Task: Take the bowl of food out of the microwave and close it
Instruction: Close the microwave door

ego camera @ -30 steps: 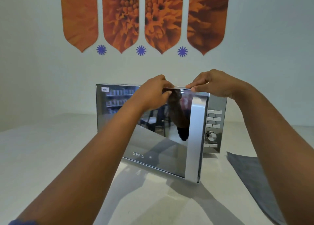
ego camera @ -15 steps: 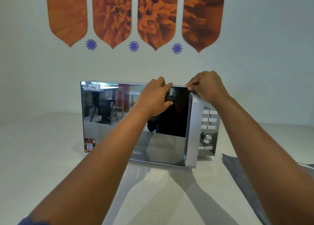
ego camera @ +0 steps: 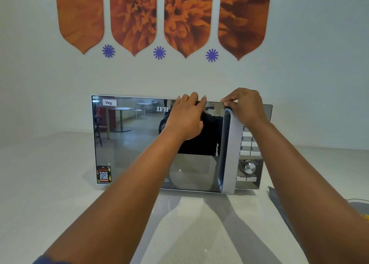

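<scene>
Microwave (ego camera: 139, 144): stands on the pale counter (ego camera: 50, 184) at my 12 o'clock, its mirrored door (ego camera: 135, 148) flush with the front.
Left hand (ego camera: 185, 118): flat against the door's upper part, fingers spread a little, tips curled over the top edge; it holds nothing.
Right hand (ego camera: 244, 106): at 1 o'clock, fingers bent over the top corner above the handle (ego camera: 223, 150).
Bowl: not in sight.
Grey cloth (ego camera: 276, 200): on the counter at 3 o'clock.
</scene>
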`<act>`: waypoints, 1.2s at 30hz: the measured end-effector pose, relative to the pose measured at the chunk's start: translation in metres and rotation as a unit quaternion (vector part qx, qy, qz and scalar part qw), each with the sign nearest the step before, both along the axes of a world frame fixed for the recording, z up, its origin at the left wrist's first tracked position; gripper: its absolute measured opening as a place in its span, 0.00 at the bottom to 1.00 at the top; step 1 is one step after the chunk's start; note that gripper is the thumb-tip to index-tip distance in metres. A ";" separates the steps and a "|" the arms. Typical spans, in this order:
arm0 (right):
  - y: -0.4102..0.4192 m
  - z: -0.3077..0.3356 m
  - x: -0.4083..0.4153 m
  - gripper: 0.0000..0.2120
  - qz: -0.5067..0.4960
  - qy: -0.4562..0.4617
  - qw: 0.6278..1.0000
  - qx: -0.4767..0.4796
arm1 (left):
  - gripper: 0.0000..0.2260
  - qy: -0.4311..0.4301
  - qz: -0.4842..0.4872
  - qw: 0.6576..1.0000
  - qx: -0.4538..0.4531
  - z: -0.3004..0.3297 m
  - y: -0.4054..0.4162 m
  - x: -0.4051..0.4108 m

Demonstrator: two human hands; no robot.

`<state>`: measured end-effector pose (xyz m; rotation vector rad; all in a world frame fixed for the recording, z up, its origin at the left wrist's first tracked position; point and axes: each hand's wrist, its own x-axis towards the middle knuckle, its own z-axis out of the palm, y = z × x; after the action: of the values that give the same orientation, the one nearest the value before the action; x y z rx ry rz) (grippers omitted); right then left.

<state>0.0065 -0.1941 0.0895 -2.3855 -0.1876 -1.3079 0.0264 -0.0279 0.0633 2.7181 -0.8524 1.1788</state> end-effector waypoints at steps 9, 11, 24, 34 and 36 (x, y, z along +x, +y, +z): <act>-0.012 0.002 0.006 0.12 0.045 0.040 0.998 -0.020 | 0.30 -0.051 -0.009 0.998 -0.036 -0.014 -0.003 0.011; -0.016 0.005 0.008 0.18 0.033 0.115 0.992 -0.043 | 0.30 -0.058 -0.010 0.997 -0.041 -0.016 -0.003 0.013; -0.027 0.013 0.017 0.16 0.017 0.164 0.982 -0.090 | 0.31 -0.065 -0.014 0.996 -0.059 -0.021 -0.008 0.025; -0.024 0.013 0.026 0.14 -0.004 0.108 0.994 -0.032 | 0.31 -0.056 -0.012 0.997 -0.060 -0.020 -0.011 0.030; -0.025 0.014 0.024 0.14 -0.001 0.108 0.994 -0.035 | 0.31 -0.054 -0.014 0.997 -0.060 -0.020 -0.011 0.030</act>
<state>0.0304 -0.2189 0.1032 -2.5651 -0.1698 -1.0493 0.0562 -0.0384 0.0436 2.5603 -0.7989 1.3349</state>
